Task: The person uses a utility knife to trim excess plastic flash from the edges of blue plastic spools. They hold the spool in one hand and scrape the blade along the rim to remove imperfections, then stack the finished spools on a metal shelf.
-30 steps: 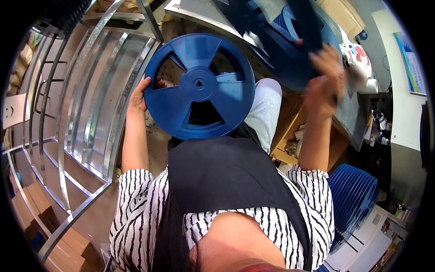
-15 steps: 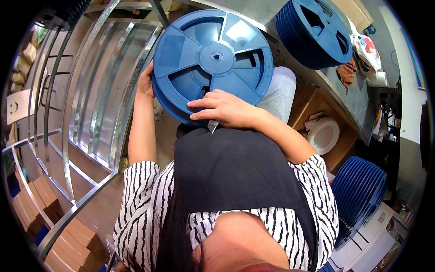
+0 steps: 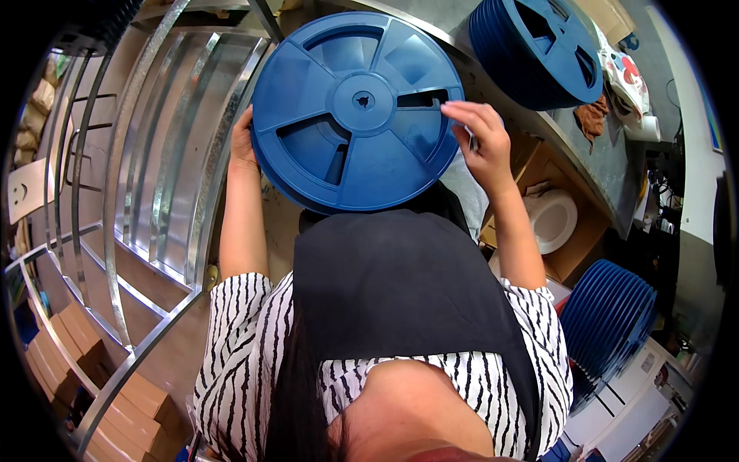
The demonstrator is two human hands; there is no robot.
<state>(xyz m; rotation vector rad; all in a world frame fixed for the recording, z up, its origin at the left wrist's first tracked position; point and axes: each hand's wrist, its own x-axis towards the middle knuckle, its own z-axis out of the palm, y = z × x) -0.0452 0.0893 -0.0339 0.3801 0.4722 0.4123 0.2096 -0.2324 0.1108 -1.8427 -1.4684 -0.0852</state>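
A large blue plastic reel (image 3: 375, 165) with cut-out windows and a round hub faces up in front of my black apron. At its left rim, my left hand (image 3: 242, 137) grips the edge, fingers partly hidden behind it. My right hand (image 3: 486, 145) is at the reel's right rim, fingers bent toward the thumb. A small pale, shiny piece shows among those fingers, too covered to name. Whether the right fingertips touch the rim, I cannot tell.
A stack of blue reels (image 3: 531, 58) stands on the grey table (image 3: 593, 165) at the far right. More blue reels (image 3: 608, 319) sit at my right. Below the table, an open carton (image 3: 573, 258) holds a white roll (image 3: 553, 223). Metal racking (image 3: 158, 162) and brown boxes (image 3: 127, 416) are at left.
My right hand has moved from the reel's near edge, right and away from me, to its right rim. The reel has turned slightly and shifted a little left; my left hand still holds it.
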